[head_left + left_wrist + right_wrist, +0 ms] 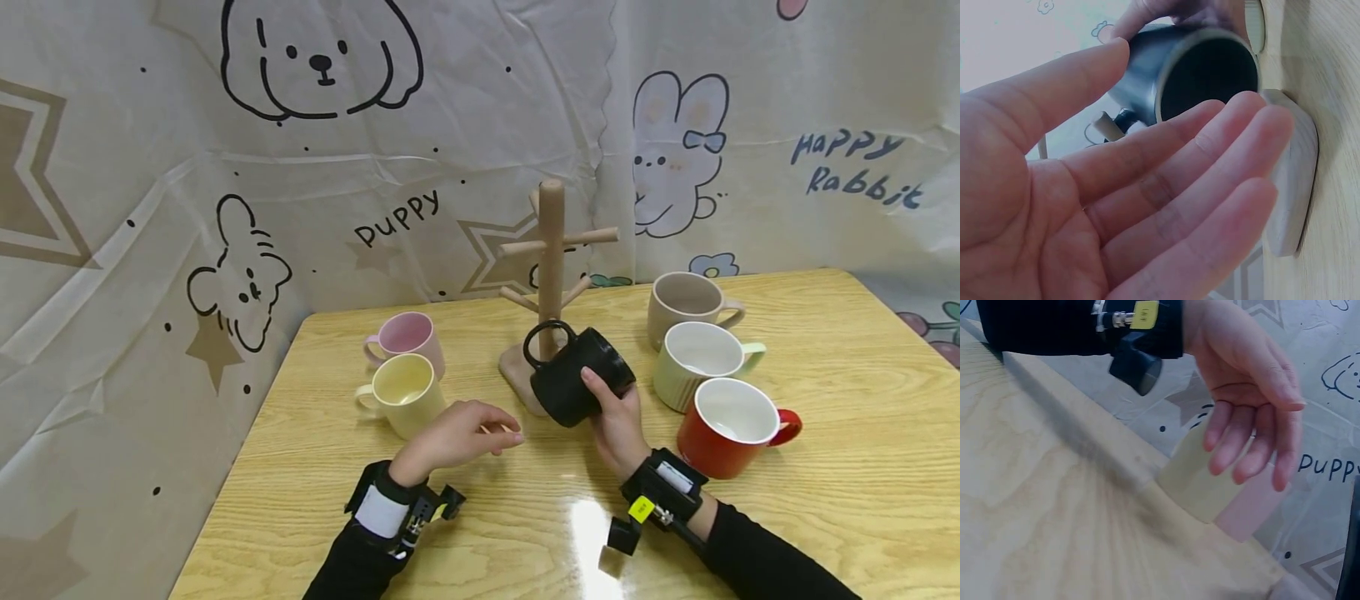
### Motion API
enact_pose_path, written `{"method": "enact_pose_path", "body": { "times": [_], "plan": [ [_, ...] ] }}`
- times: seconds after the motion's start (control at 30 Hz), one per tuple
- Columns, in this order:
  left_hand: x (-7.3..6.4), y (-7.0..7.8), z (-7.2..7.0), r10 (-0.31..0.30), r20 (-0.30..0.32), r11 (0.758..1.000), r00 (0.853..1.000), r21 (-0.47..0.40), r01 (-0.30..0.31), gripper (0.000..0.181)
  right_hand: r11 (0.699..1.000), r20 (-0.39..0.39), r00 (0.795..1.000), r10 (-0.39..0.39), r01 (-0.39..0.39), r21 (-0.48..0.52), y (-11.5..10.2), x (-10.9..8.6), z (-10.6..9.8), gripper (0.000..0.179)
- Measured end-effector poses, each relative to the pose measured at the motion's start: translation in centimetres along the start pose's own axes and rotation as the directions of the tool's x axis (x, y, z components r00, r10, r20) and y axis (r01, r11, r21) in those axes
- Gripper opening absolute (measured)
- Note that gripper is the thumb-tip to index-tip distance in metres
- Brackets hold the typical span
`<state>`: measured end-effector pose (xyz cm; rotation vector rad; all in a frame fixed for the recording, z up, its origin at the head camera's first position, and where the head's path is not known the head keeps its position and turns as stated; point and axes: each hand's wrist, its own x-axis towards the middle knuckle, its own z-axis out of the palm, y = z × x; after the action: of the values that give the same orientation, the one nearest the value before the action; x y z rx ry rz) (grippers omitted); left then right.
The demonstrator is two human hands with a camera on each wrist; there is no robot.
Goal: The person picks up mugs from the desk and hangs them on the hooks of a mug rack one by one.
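My right hand [618, 425] grips a black mug [573, 379] by its body, thumb on the near side. Held tilted in front of the wooden mug tree [551, 250], the mug has its handle pointing up and left. One dark round end of the mug [1210, 75] faces my left palm in the left wrist view. To the left, my left hand [465, 433] hovers over the table with relaxed fingers, holding nothing. It is near the yellow mug [408, 396]; in the right wrist view, this left hand [1250, 394] partly covers that mug.
Behind the yellow mug stands a pink mug [412, 337]. On the right, a grey-brown mug [678, 304], a pale cream mug [693, 367] and a red mug [720, 442] stand in a row. A printed cloth [465, 100] hangs behind the wooden table [285, 500].
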<state>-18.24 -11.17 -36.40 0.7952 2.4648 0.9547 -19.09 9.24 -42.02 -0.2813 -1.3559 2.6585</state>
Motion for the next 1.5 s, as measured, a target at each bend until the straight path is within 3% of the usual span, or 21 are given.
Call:
{"method": "enact_pose_path", "body": {
  "times": [0.23, 0.6, 1.03, 1.5],
  "plan": [
    [0.0, -0.2, 0.0, 0.030, 0.009, 1.000, 1.000, 0.002, -0.030, 0.031, 0.997, 0.028, 0.997, 0.069, -0.070, 0.029, 1.0, -0.1, 0.0, 0.043],
    [0.1, -0.3, 0.2, 0.001, 0.009, 1.000, 1.000, -0.016, -0.001, 0.032, 0.992, 0.131, 0.985, 0.112, -0.119, 0.046, 2.0, 0.3, -0.4, 0.050],
    [0.3, -0.4, 0.2, -0.010, 0.012, 1.000, 1.000, 0.000, 0.010, 0.033, 0.983, 0.120, 0.981, 0.151, -0.162, 0.085, 1.9, 0.6, -0.5, 0.044],
    [0.3, -0.4, 0.2, -0.012, 0.017, 1.000, 1.000, 0.007, 0.012, 0.033, 0.979, 0.098, 0.979, 0.179, -0.188, 0.085, 1.7, 0.8, -0.7, 0.052]
  ]
}}
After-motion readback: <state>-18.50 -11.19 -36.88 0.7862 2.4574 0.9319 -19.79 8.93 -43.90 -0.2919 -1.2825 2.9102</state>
